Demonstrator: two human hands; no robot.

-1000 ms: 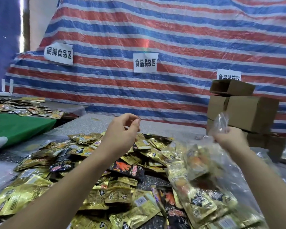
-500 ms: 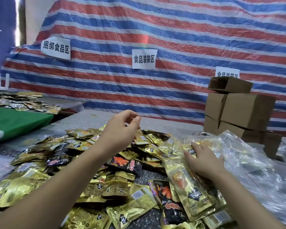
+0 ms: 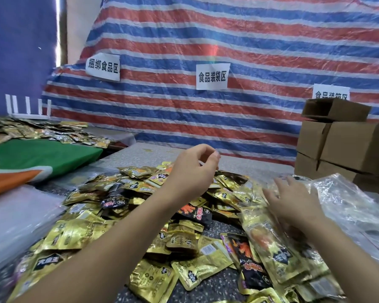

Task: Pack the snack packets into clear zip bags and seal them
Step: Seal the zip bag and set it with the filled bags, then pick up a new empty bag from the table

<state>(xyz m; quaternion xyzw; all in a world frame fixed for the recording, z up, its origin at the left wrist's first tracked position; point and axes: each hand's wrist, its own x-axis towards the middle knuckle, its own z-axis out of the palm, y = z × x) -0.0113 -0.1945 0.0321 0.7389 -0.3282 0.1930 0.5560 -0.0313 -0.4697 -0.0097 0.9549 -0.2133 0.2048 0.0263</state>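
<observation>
Gold foil snack packets (image 3: pixel 153 217) heaped w/ some in clear zip bag (image 3: pixel 278 254); right grip (image 3: pixel 293 200) spread on it.

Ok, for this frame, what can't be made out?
- Head view: zip seal of the filled zip bag, covered by the right hand.
- Third sign: lower half hidden by the cardboard boxes.
- Left hand: fingertips curled, too small to show contents.

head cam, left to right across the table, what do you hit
green cloth → packet pile → left hand → right hand → clear bags → boxes
</observation>
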